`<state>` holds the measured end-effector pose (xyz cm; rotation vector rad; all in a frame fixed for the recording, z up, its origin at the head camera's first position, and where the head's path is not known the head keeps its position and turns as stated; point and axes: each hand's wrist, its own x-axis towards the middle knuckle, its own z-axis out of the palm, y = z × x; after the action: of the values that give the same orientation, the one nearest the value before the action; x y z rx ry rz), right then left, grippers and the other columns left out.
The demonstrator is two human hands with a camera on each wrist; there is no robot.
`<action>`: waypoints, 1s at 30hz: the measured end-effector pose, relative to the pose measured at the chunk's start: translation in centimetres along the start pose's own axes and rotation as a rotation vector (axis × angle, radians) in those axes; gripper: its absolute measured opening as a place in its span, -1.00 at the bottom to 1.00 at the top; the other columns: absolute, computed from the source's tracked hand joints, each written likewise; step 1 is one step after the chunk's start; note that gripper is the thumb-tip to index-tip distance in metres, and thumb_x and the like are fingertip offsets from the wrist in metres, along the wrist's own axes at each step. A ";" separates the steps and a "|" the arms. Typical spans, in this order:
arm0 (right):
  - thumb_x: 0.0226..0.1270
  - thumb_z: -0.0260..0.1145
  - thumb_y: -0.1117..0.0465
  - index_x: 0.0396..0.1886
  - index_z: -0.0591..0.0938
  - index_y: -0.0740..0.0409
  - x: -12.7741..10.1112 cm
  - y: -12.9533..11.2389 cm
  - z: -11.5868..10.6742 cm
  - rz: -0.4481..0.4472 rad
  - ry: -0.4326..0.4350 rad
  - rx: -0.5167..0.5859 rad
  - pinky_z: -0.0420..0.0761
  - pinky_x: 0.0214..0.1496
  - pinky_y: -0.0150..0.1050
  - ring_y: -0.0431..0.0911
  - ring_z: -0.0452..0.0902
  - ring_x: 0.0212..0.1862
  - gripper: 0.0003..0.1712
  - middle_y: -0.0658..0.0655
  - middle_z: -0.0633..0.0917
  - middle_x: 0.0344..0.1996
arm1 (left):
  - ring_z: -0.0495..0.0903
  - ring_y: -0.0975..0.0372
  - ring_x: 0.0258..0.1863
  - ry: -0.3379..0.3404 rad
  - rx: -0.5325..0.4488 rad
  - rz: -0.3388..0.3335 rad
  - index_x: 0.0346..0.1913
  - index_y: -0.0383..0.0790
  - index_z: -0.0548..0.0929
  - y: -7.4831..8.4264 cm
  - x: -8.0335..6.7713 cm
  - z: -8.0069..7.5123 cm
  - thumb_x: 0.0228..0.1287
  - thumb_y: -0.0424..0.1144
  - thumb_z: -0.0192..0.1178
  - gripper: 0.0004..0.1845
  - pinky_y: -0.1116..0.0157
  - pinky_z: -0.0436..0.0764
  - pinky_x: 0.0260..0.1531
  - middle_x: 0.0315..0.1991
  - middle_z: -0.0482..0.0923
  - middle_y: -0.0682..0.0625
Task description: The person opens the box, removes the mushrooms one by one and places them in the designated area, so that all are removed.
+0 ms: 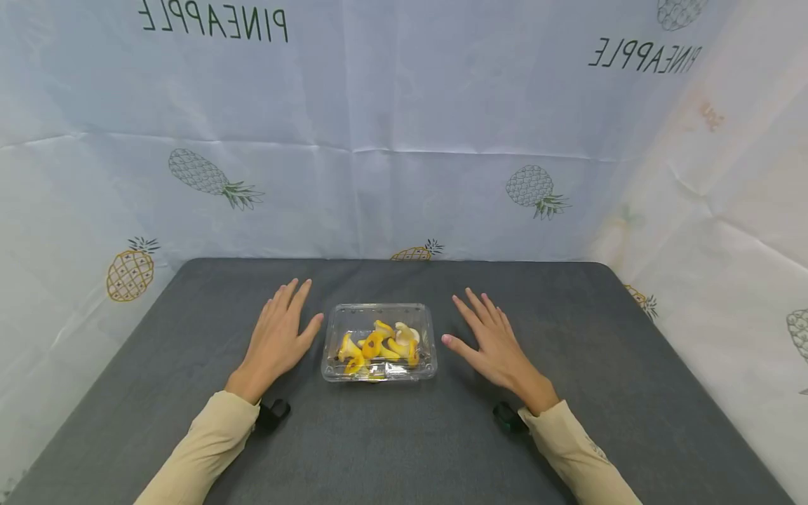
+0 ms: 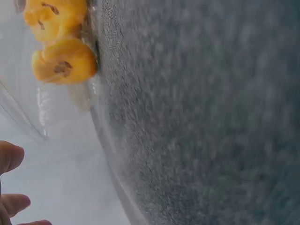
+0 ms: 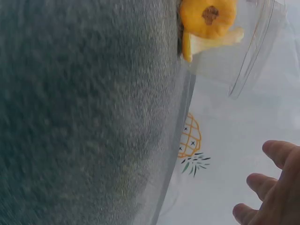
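Clear clamshell box [image 1: 379,342] of yellow mushrooms [image 1: 377,345]; left hand [image 1: 278,338], right hand [image 1: 495,342] flat, released, flanking. Best gripped evenly at both side walls.

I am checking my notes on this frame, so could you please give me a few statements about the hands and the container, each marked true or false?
1. The clear plastic container holds yellow mushroom-shaped pieces. True.
2. The left hand grips the container. False: it lies flat on the dark table beside it, fingers straight.
3. The right hand lies flat to the container's right, apart from it. True.
4. The container stands on a white plate. False: it sits directly on the table.
5. The backdrop shows pineapples. True.
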<state>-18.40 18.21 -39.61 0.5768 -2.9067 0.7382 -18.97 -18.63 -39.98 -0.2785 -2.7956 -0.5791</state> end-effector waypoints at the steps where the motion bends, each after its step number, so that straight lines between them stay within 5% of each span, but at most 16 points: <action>1: 0.41 0.12 -0.29 0.60 0.11 -0.07 -0.1 -0.1 0.1 -0.003 -0.003 0.007 -0.13 0.48 0.46 0.24 -0.24 0.62 -0.11 0.11 -0.04 0.62 | 0.00 -0.29 0.52 -0.001 -0.005 0.000 0.55 -0.28 0.11 0.1 -0.1 0.0 0.46 -0.09 0.11 -0.27 -0.31 0.08 0.43 0.53 0.04 -0.38; 22: 0.37 0.23 -0.25 0.58 0.15 0.03 -0.9 -1.3 1.4 -0.019 -0.099 0.169 0.00 0.48 0.44 0.23 -0.12 0.60 -0.07 0.14 0.08 0.59 | 0.13 -0.25 0.48 -0.065 -0.104 -0.041 0.53 -0.31 0.15 0.7 -2.5 -0.1 0.47 -0.07 0.11 -0.29 -0.30 0.20 0.37 0.51 0.10 -0.36; 30: 0.38 0.23 -0.26 0.60 0.09 -0.01 -1.1 -1.7 1.8 -0.006 -0.179 0.264 0.02 0.49 0.41 0.18 -0.17 0.62 -0.04 0.11 0.04 0.61 | 0.14 -0.23 0.48 -0.127 -0.256 -0.084 0.54 -0.25 0.14 0.5 -3.2 -0.2 0.52 0.00 0.04 -0.30 -0.32 0.22 0.36 0.51 0.11 -0.32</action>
<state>-16.73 16.34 -40.68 0.7088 -2.9859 1.1362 -15.74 -18.68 -40.54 -0.2584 -2.8637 -0.9747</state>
